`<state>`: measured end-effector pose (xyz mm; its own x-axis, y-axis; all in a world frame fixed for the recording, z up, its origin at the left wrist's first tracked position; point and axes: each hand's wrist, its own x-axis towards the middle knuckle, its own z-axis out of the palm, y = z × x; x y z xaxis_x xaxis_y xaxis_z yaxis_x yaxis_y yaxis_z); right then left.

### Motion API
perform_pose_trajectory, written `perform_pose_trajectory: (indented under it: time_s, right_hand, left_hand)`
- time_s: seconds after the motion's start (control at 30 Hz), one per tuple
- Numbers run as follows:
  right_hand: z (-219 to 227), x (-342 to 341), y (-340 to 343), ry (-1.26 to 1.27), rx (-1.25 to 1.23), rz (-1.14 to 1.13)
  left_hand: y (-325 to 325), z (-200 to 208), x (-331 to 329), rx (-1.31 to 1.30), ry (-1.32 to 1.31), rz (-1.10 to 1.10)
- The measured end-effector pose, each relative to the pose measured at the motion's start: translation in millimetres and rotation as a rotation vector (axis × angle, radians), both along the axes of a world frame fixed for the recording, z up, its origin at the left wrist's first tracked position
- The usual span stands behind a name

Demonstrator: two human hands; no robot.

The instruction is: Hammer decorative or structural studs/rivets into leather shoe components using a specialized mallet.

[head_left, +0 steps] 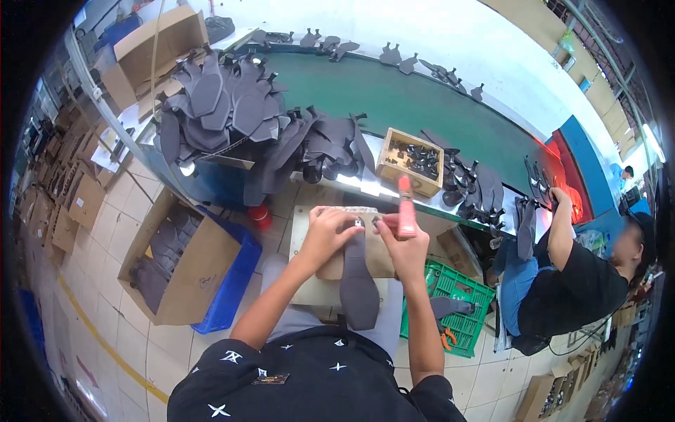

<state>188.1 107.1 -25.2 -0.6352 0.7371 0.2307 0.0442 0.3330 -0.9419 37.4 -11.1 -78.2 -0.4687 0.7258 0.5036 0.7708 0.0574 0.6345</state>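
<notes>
A long dark grey shoe sole (358, 285) lies lengthwise in front of me, its wide end toward my lap. My left hand (329, 238) grips its narrow far end, thumb and fingers beside a small pale spot there. In my right hand (409, 250) is a pink-red tube (406, 211) with a tapered tip pointing up. The right thumb and forefinger are pinched close to the sole's far end; what small thing they may hold is too small to make out. Beneath the sole are a brown board (380, 257) and a cream-coloured work block (302, 228).
Ahead, a green conveyor belt (337, 88) carries soles along its far edge. Piled soles (218, 98) and a wooden box (383, 165) of small black parts stand nearer. A carton of soles (204, 281) is left; a green crate (467, 341) and a co-worker (576, 288) are right.
</notes>
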Motion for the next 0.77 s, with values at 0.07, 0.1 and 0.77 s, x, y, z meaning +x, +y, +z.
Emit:
perform_pose_trajectory:
  time_s: [0.07, 0.1, 0.77]
  right_hand:
    - [-9, -10, 2, -0.098, 0.336, -0.014]
    - [-8, -13, 0, -0.103, 0.337, -0.001]
    - [-2, -22, -21, -0.409, 1.429, 0.196]
  left_hand:
    - [1, -5, -2, 0.046, -0.028, -0.009]
    - [-1, -3, -3, 0.049, -0.044, -0.016]
    - [26, -110, -12, 0.354, -1.110, -0.202]
